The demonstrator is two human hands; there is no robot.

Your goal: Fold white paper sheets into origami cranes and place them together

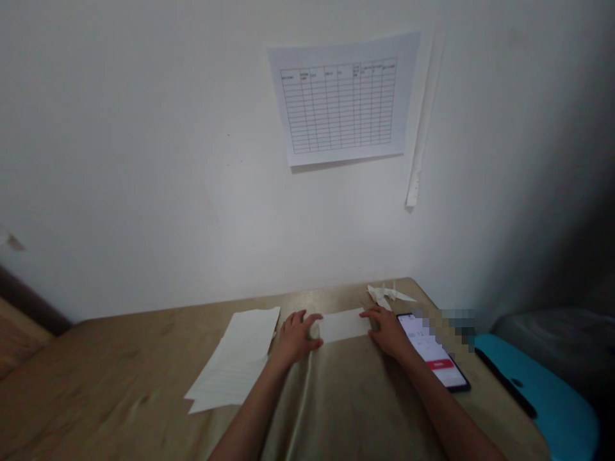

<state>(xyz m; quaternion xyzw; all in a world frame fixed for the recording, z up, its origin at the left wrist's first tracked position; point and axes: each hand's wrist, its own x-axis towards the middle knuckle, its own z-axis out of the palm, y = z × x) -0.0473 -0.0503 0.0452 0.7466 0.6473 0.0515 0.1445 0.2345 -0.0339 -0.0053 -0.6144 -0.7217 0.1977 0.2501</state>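
Small paper on table, my left hand and right hand at its ends.
Both open, fingers parted; should handle light, limp (creases easily, I'd guess). Best held by the short edges.

- Overall light dim and cool; source out of frame.
- Wall palest around the middle, falling to deep shadow at far right.
- Printed sheet casts a thin shadow below its lower edge; header text too soft to read.
- Brown tabletop shows faint sheen along a crease.
- Phone screen lit; pixelated patch overlaps its edge.
- Left hand and right hand legible, fine detail soft.
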